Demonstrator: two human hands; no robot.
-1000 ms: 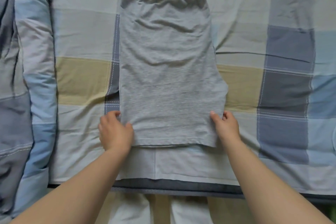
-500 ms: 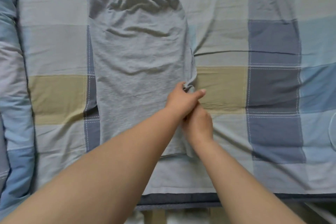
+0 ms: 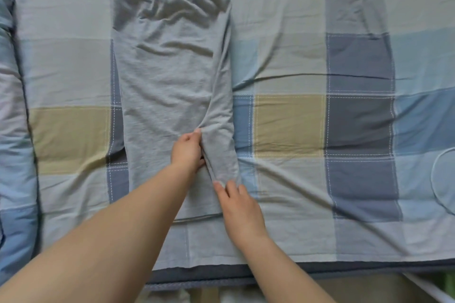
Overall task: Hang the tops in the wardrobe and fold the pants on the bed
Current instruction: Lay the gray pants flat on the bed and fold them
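- Grey pants [image 3: 170, 86]: flat on the checked bedsheet [image 3: 295, 56], right edge folded inward.
- My left hand [image 3: 188, 150]: grasping that folded flap.
- My right hand [image 3: 242, 209]: relaxed, fingertips touching its lower end.

Open checked bedsheet [image 3: 295, 204] lies right of the grey pants [image 3: 167, 86]; a rolled quilt [image 3: 14, 130] borders the left.

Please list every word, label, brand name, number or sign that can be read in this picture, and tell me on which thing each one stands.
None: no text can be read anywhere in the head view.
grey pants: plain fabric, no visible label, print or tag.
checked bedsheet: only coloured squares and white stitch lines, no writing.
left hand and right hand: they cover small parts of the pants, so a tag there could be hidden.
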